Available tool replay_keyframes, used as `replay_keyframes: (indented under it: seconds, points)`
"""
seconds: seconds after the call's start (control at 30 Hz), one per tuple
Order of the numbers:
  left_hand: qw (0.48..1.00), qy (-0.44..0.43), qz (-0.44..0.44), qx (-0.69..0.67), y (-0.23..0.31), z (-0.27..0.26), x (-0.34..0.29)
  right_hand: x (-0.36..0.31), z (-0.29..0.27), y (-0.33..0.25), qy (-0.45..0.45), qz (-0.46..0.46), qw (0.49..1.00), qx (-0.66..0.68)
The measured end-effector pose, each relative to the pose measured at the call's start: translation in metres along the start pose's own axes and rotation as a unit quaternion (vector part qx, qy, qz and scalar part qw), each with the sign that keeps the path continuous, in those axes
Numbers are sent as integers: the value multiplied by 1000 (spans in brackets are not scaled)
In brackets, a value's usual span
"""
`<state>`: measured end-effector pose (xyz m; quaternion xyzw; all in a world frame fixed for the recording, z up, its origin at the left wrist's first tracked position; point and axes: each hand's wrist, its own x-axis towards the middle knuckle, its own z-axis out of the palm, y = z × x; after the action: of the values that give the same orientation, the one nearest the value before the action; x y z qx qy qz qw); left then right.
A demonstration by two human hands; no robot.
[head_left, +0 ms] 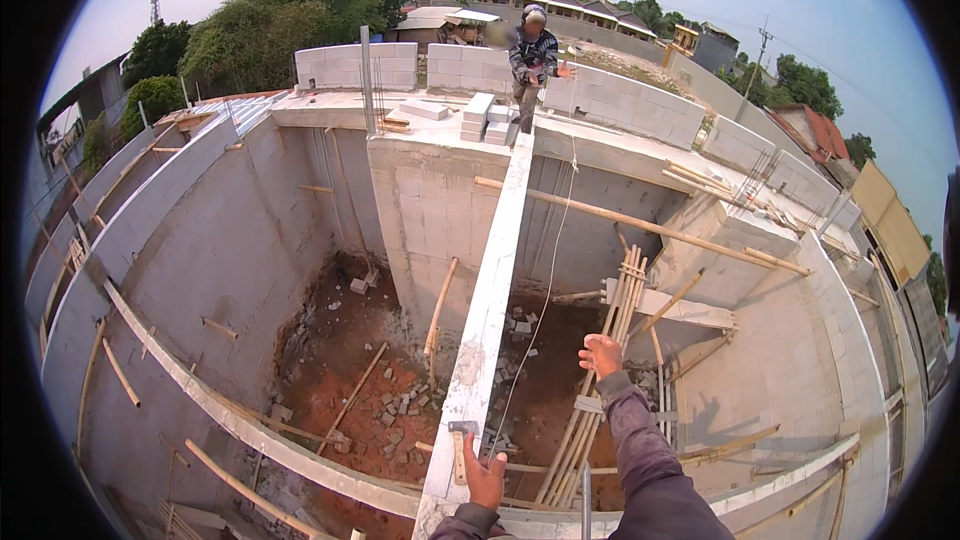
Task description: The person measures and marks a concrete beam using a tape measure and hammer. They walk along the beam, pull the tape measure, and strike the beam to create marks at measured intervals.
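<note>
Low in the middle, my left hand [485, 481] is closed at the fingertips, where a thin white string [541, 315] ends from view. Beside it, a hammer [460, 454] with a wooden handle and a dark head lies on the narrow top of the block wall [487, 325]. My right hand [602, 354] is raised farther right above the pit, fingers curled; whatever it holds, if anything, is hidden. Across the pit, a co-worker [532, 55] in a patterned top stands at the wall's far end with both hands out, near the string's upper part.
Deep pits with rubble [405, 410] on reddish soil drop away on both sides of the wall. Bamboo poles [620, 300] lean and cross at right. White blocks [478, 115] are stacked by the co-worker. An upright metal rod [586, 502] rises near the lower edge.
</note>
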<state>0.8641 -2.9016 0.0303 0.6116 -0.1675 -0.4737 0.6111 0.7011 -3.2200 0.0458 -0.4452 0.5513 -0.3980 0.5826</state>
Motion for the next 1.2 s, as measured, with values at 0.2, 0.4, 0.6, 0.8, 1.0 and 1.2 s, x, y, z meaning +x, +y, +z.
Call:
replay_keyframes:
  seconds: [0.2, 0.4, 0.6, 0.8, 1.0, 1.2]
  points:
    - [998, 59, 25, 6, -47, 5, 79, -193, -14, 182, -113, 340, 923, -142]
    - [994, -32, -68, -75, -24, 3, 90, -263, 25, 182, -223, 398, 886, -83]
    - [963, -141, 16, 228, -22, -31, 59, -264, 90, 159, -201, 282, 935, 79]
    - [939, 26, 81, 334, 30, -178, -64, -210, 101, 184, -5, -71, 964, -257]
    - [822, 478, -29, 308, 34, -334, -224, -168, 152, 305, -252, -36, 837, -485]
    - [795, 412, -270, 354, -114, -309, -355, -216, 212, 428, -443, 197, 588, -647]
